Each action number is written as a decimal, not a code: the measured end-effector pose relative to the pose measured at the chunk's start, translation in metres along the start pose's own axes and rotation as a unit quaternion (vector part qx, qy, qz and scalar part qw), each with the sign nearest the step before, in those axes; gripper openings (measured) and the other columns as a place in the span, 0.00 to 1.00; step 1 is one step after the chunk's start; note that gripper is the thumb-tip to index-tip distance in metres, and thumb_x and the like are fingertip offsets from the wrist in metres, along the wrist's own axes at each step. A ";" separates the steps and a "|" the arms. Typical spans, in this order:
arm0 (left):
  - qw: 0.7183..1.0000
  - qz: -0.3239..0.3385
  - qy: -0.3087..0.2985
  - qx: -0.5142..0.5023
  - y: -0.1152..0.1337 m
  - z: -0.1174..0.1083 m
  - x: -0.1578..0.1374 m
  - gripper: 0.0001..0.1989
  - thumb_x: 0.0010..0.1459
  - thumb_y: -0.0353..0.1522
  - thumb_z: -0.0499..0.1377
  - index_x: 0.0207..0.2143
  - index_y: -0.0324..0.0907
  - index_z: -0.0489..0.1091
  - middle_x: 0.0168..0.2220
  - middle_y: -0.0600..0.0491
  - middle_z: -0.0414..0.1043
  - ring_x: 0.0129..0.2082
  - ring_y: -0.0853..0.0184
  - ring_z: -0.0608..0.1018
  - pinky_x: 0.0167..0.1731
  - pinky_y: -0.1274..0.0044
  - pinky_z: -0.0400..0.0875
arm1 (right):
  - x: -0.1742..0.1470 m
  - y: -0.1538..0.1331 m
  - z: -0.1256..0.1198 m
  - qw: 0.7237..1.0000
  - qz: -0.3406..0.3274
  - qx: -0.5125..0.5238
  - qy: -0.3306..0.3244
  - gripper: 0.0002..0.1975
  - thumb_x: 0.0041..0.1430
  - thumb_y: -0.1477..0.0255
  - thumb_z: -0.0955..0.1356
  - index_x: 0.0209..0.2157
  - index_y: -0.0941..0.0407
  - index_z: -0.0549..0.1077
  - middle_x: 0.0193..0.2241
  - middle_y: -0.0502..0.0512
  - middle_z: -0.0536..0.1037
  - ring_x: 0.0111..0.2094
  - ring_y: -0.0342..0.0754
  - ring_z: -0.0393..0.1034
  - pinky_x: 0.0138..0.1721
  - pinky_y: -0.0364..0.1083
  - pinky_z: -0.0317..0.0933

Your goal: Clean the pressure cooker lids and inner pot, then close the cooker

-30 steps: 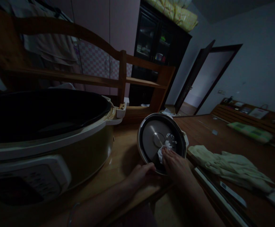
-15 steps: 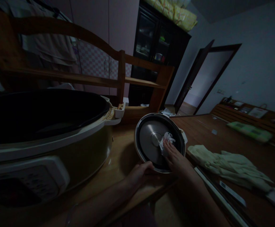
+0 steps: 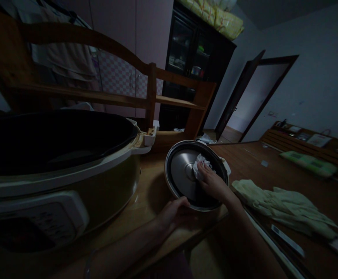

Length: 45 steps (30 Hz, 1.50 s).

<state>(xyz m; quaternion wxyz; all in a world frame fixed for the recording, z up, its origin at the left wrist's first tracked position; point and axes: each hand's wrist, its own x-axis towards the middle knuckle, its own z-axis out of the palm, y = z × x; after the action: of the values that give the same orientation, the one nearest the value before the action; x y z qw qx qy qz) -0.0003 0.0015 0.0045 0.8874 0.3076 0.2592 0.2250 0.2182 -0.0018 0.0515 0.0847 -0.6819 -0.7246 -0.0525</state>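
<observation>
The right grip (image 3: 211,183) has hold of a crumpled white wad (image 3: 197,173), bunched under its fingers and pressed against the inner face of a round lid (image 3: 180,161). Read from the lid's central hub (image 3: 189,171), the wad lies between 2 and 3 o'clock. The left grip (image 3: 173,213) grasps the lid's rim at 7 o'clock, thumb at the edge and fingers below in shadow. A band (image 3: 90,264) circles the left wrist.

The lid is on the bench (image 3: 145,186), close to its near edge, metal side toward the camera. The places that follow are taken from the lid's middle. At 9 o'clock, apart from it, stands a large cooker (image 3: 118,188), open, with a black interior, a pale rim and a control panel (image 3: 61,221) on its front. Its pale side fitting (image 3: 150,139) is at 10 o'clock.

A wooden rack (image 3: 151,85) rises at 11 o'clock, and a dark cabinet (image 3: 219,69) is beyond at 1 o'clock. A green patterned item (image 3: 308,161) lies well off near 3 o'clock, a pale green garment (image 3: 282,207) between 3 and 4, and a slim white object (image 3: 288,240) at 4.
</observation>
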 end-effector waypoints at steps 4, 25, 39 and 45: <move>1.000 -0.011 -0.012 -0.027 0.001 -0.001 0.000 0.07 0.49 0.29 0.58 0.32 0.36 0.72 0.37 0.44 0.78 0.38 0.61 0.79 0.42 0.67 0.75 | 0.013 0.001 -0.011 0.999 0.001 0.022 -0.035 0.31 0.65 0.73 0.58 0.68 0.64 0.51 0.69 0.67 0.48 0.70 0.56 0.37 0.66 0.59 0.47; 1.000 -0.011 -0.011 -0.022 0.004 0.000 -0.004 0.06 0.51 0.31 0.57 0.28 0.38 0.72 0.35 0.47 0.78 0.40 0.60 0.79 0.44 0.70 0.74 | 0.042 -0.066 -0.008 0.976 -0.172 0.059 -0.116 0.36 0.67 0.70 0.59 0.70 0.61 0.38 0.70 0.62 0.32 0.70 0.55 0.22 0.69 0.58 0.32; 0.999 0.002 -0.021 -0.041 0.002 -0.006 0.000 0.05 0.51 0.30 0.57 0.30 0.39 0.73 0.35 0.48 0.77 0.40 0.61 0.78 0.46 0.68 0.73 | -0.003 -0.073 -0.024 0.974 -0.178 0.084 -0.115 0.28 0.69 0.72 0.58 0.67 0.63 0.54 0.68 0.63 0.51 0.69 0.55 0.41 0.68 0.57 0.43; 0.998 0.001 -0.026 -0.051 0.007 -0.002 -0.006 0.04 0.50 0.29 0.56 0.27 0.39 0.71 0.32 0.48 0.77 0.38 0.61 0.78 0.45 0.68 0.73 | -0.018 -0.071 -0.029 0.980 -0.165 0.071 -0.091 0.24 0.70 0.70 0.58 0.64 0.60 0.62 0.65 0.62 0.60 0.67 0.54 0.51 0.67 0.55 0.49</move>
<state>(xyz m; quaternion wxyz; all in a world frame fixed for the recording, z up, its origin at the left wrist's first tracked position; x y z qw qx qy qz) -0.0081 0.0037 0.0093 0.9083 0.2679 0.2236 0.2306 0.1496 -0.0299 0.0795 0.0568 -0.5471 -0.8338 0.0478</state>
